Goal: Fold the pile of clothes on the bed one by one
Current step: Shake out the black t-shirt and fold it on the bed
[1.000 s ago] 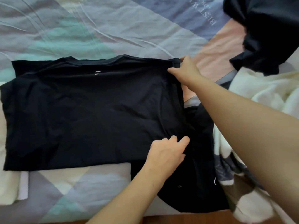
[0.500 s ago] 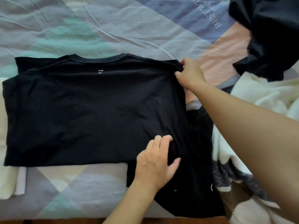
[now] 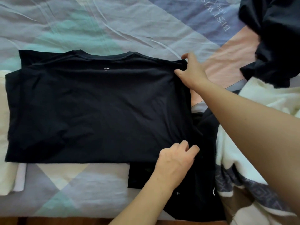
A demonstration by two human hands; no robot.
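Observation:
A black T-shirt (image 3: pixel 97 108) lies spread flat across the bed, collar toward the far side, a small white logo below the collar. My right hand (image 3: pixel 191 72) pinches the shirt's far right corner between thumb and fingers. My left hand (image 3: pixel 175 159) grips the shirt's near right edge with curled fingers. Another black garment (image 3: pixel 199 192) lies under my left hand, near the bed's front edge.
A dark garment (image 3: pixel 276 38) is heaped at the far right. A cream and grey patterned blanket (image 3: pixel 259 159) lies crumpled on the right. A folded cream cloth (image 3: pixel 6 168) sits at the left edge. The bedsheet (image 3: pixel 113 21) has pastel geometric patches.
My left hand has curled its fingers onto the shirt's near right edge. The right hand still holds the far corner. The view has shifted slightly.

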